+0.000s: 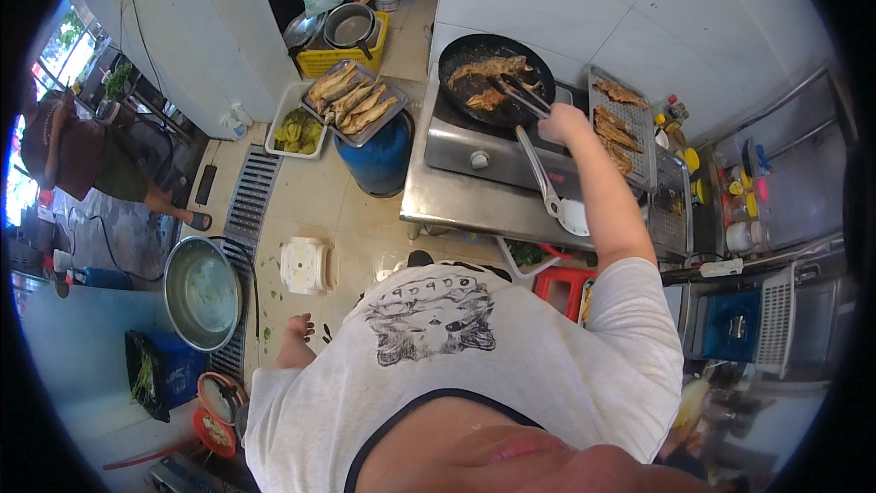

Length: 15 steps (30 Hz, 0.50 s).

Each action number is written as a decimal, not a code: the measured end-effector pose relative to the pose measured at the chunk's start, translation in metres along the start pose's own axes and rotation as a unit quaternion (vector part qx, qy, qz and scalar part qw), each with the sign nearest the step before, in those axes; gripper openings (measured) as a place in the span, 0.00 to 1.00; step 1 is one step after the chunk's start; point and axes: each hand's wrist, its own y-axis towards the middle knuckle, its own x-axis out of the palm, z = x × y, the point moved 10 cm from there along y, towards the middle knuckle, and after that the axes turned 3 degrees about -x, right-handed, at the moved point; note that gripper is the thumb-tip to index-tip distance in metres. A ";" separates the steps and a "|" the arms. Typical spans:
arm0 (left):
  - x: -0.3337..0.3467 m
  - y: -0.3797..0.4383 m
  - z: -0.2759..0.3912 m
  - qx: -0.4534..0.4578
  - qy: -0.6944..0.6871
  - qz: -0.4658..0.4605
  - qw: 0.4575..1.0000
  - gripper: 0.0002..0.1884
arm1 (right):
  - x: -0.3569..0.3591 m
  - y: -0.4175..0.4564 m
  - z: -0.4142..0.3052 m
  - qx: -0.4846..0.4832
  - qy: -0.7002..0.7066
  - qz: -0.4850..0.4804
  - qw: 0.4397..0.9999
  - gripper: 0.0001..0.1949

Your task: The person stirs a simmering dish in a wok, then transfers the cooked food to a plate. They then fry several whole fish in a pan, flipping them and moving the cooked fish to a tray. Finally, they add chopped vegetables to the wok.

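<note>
My right hand (pixel 562 124) grips a pair of metal tongs (pixel 525 97) over a black frying pan (pixel 510 45). The tong tips reach a piece of browned fish (pixel 486 100) in the pan, and a longer fried fish (pixel 487 69) lies behind it. Beneath the pan is a stainless-steel gas stove (pixel 457 155), and the pan's handle (pixel 536 168) points towards me. To the right of the stove, a perforated metal tray (pixel 642 122) carries several fried fish (pixel 617 129). My left hand (pixel 299 326) hangs low at my side with its fingers loosely apart, holding nothing.
Left of the stove, a metal tray of fish (pixel 352 97) rests on a blue gas cylinder (pixel 375 163), beside a white tub of greens (pixel 295 133). A white stool (pixel 304 266) and a large metal basin (pixel 203 294) stand leftward. Another person (pixel 75 144) is at far left.
</note>
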 end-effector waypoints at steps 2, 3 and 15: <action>0.003 -0.009 0.013 0.011 -0.009 -0.003 1.000 0.19 | 0.006 -0.002 -0.006 0.019 -0.007 0.001 1.000 0.19; -0.002 -0.015 0.024 0.026 -0.012 0.015 0.999 0.20 | 0.005 -0.003 -0.006 0.017 -0.008 -0.005 1.000 0.19; -0.010 -0.043 -0.018 0.011 -0.054 0.044 0.998 0.21 | 0.044 0.022 0.052 0.176 0.525 -0.210 0.806 0.19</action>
